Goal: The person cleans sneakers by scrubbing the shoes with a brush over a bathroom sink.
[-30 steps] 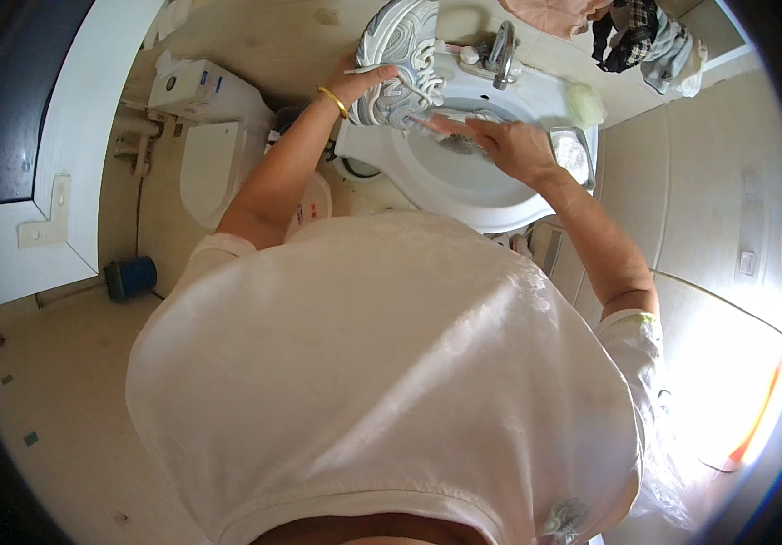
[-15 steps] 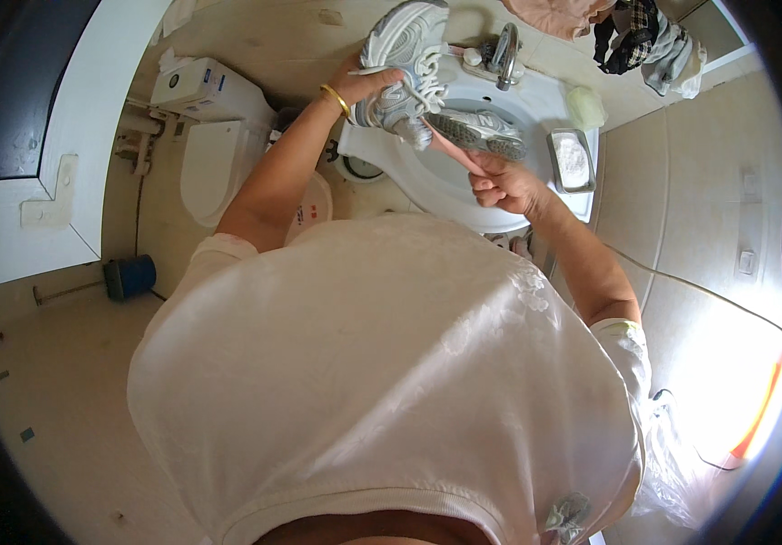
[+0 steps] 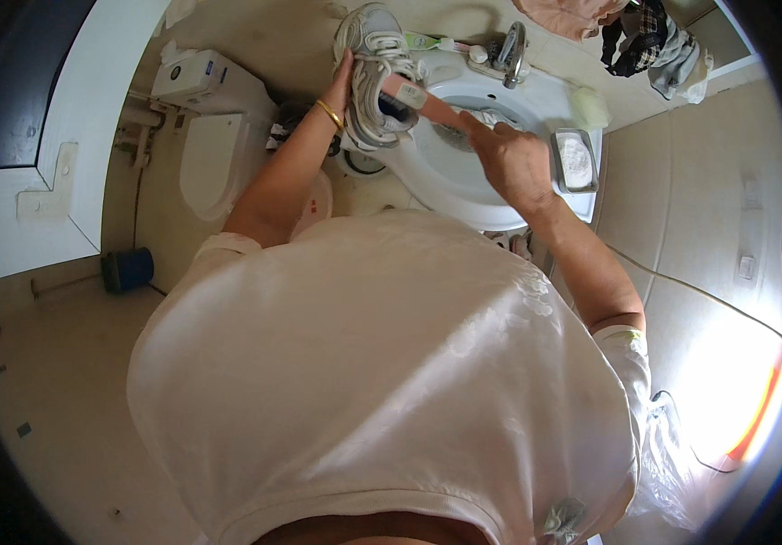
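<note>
A light grey and white sneaker (image 3: pixel 368 36) with white laces is gripped by my left hand (image 3: pixel 340 89) over the left side of the sink (image 3: pixel 423 193). Its opening now faces up toward me. My right hand (image 3: pixel 514 163) is closed round a pink-handled brush (image 3: pixel 442 111), its forefinger stretched along the handle. The brush's head end reaches to the shoe's opening; its bristles are hidden. A second sneaker (image 3: pixel 453 137) lies in the basin, mostly covered by my right hand and the brush.
A chrome faucet (image 3: pixel 513 56) stands behind the basin, with a green toothbrush (image 3: pixel 421 41) to its left. On the right rim sit a grey dish of white powder (image 3: pixel 576 163) and a pale green lump (image 3: pixel 588 108). A toilet (image 3: pixel 213 165) stands left; clothes (image 3: pixel 673 59) hang at the far right.
My left hand has turned the sneaker and brought it slightly left and down. My right hand has rolled over, knuckles up, moving the brush from the toe up to the shoe's opening.
</note>
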Motion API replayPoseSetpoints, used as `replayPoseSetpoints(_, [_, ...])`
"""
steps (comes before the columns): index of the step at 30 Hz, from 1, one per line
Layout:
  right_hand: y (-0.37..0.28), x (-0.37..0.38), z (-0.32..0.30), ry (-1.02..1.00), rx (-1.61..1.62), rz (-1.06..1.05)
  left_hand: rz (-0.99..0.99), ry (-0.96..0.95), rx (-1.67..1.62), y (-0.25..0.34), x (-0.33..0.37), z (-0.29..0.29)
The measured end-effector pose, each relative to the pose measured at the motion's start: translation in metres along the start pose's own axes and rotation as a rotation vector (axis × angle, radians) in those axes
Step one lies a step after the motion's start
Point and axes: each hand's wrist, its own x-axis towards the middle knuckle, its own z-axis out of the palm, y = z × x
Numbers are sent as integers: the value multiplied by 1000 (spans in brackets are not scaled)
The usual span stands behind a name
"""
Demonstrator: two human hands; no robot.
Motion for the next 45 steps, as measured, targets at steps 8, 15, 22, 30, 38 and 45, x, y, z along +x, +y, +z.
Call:
replayPoseSetpoints(8, [-13,4,9,-424,619,152,16,-51,-64,-24,-10,-9])
replayPoseSetpoints(15, [-44,38,44,28,379,221,91,-56,-122,-20,-16,49])
replayPoseSetpoints(22, [-32,42,15,-182,427,233,24,-56,-151,-10,-13,41])
replayPoseSetpoints(30, [-22,46,1,-243,527,152,-8,52,-195,8,-24,53])
replayPoseSetpoints(38, [-29,42,-11,-177,498,109,-10,-142,-157,5,-20,38])
replayPoseSetpoints(45, [-41,61,-6,-94,320,146,113,-31,-154,-7,-6,45])
